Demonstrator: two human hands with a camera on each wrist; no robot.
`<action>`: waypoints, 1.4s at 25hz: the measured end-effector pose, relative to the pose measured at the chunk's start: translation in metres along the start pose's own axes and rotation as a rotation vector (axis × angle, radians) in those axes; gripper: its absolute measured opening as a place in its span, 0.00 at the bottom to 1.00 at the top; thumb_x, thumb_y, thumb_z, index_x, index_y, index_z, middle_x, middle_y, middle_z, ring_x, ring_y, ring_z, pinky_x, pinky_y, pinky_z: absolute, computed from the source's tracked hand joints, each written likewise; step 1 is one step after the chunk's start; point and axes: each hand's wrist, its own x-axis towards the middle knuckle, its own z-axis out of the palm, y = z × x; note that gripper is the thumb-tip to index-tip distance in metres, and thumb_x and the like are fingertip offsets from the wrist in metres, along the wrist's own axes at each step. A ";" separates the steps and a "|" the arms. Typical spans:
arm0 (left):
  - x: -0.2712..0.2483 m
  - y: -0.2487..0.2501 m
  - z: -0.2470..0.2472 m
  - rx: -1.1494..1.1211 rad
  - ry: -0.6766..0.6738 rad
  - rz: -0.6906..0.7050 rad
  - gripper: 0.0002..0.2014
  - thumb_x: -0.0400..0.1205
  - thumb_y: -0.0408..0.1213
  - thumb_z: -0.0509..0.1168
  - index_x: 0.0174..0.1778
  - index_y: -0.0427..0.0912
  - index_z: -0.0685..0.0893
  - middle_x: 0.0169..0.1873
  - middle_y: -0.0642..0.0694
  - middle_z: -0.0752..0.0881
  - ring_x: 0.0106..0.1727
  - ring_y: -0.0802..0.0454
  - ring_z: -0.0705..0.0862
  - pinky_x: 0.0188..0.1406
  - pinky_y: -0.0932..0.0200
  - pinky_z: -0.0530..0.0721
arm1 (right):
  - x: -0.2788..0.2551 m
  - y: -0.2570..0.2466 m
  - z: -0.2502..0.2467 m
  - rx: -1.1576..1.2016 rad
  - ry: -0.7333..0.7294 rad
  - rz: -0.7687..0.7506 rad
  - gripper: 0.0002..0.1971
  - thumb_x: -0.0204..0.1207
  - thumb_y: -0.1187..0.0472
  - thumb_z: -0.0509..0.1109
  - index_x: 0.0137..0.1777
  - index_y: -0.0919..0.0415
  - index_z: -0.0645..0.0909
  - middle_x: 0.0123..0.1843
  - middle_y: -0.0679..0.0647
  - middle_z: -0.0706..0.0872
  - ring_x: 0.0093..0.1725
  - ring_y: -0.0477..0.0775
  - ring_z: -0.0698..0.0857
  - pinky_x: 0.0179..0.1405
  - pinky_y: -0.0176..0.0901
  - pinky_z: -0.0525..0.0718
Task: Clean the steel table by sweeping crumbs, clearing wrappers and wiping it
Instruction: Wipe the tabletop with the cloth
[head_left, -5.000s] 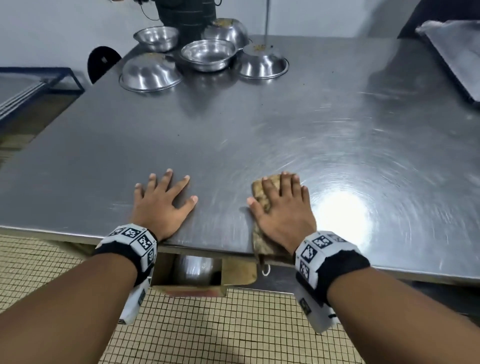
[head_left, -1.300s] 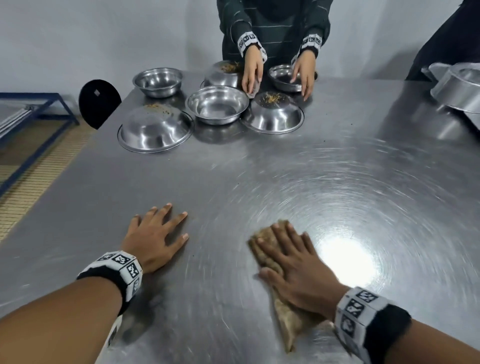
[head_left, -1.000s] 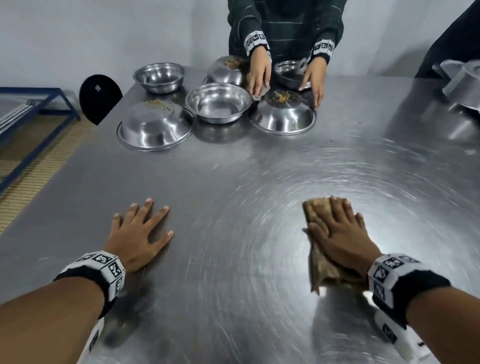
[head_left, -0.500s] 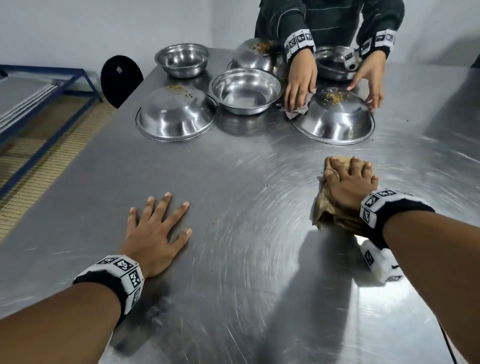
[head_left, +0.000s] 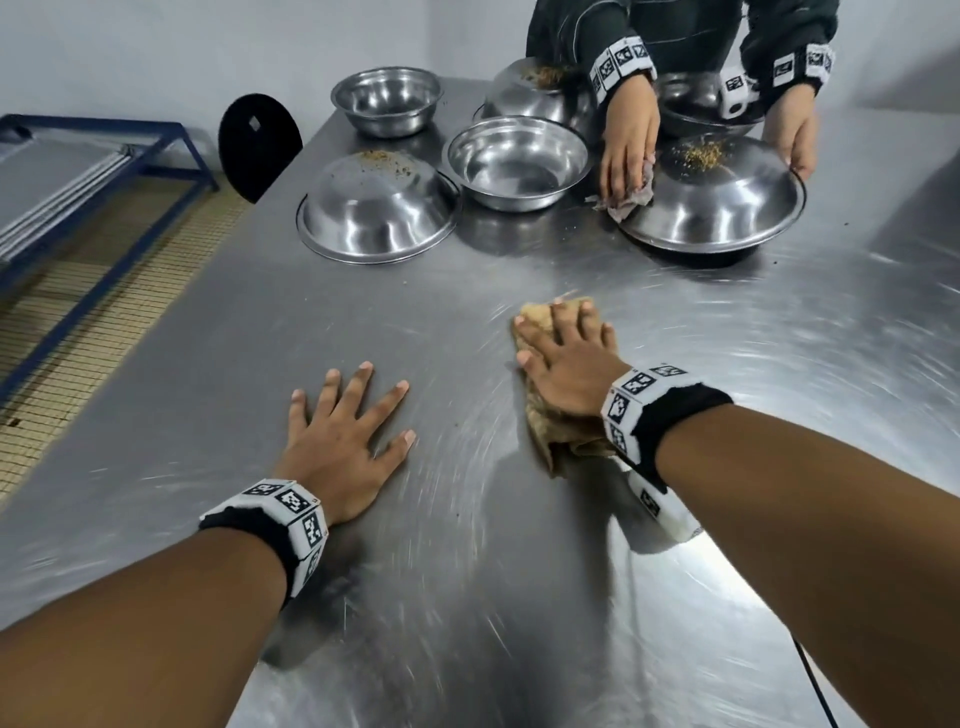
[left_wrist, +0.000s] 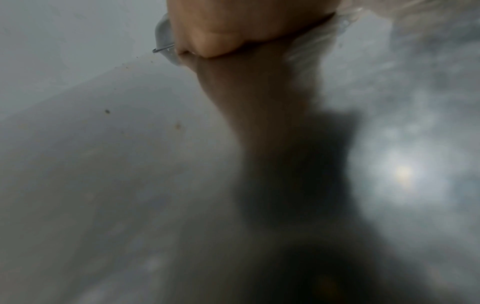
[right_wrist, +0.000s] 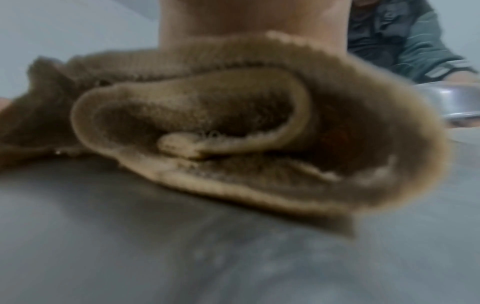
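My right hand (head_left: 563, 345) lies flat with straight fingers on a folded brown cloth (head_left: 550, 434), pressing it onto the steel table (head_left: 260, 322) near the middle. In the right wrist view the cloth (right_wrist: 233, 131) fills the frame, rolled in loose folds under my palm. My left hand (head_left: 348, 415) rests flat on the table with fingers spread, to the left of the cloth and apart from it. The left wrist view shows only the heel of that hand (left_wrist: 233, 30) on blurred steel with a few crumbs (left_wrist: 107, 111).
Several steel bowls stand at the far end, some upside down (head_left: 376, 208) with crumbs on top, one upright (head_left: 517, 161). Another person across the table wipes an upturned bowl (head_left: 714, 202) with a rag (head_left: 626, 200). A blue metal rack (head_left: 104, 156) stands at the left.
My right hand has slid the cloth across the table, first away to the right, then back left toward the middle. My left hand has stayed flat in place.
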 end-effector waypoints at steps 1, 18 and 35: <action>-0.001 0.000 -0.001 -0.006 -0.006 0.006 0.37 0.75 0.70 0.31 0.83 0.69 0.45 0.86 0.52 0.44 0.86 0.42 0.43 0.82 0.33 0.41 | -0.008 -0.008 0.005 -0.023 0.001 -0.047 0.27 0.85 0.41 0.42 0.84 0.37 0.43 0.87 0.57 0.37 0.83 0.70 0.34 0.81 0.69 0.37; -0.053 -0.012 -0.012 -0.014 -0.065 0.031 0.37 0.78 0.69 0.38 0.85 0.62 0.49 0.86 0.47 0.47 0.86 0.42 0.47 0.83 0.36 0.45 | -0.123 0.006 0.043 0.021 0.051 0.043 0.29 0.82 0.36 0.42 0.83 0.35 0.46 0.87 0.50 0.40 0.85 0.61 0.37 0.82 0.63 0.40; -0.063 -0.041 0.002 -0.013 -0.045 0.025 0.40 0.72 0.71 0.26 0.83 0.67 0.42 0.86 0.53 0.41 0.86 0.46 0.41 0.83 0.37 0.39 | -0.038 -0.099 0.035 -0.013 0.011 0.023 0.27 0.85 0.43 0.41 0.84 0.39 0.43 0.87 0.56 0.38 0.83 0.70 0.36 0.80 0.69 0.39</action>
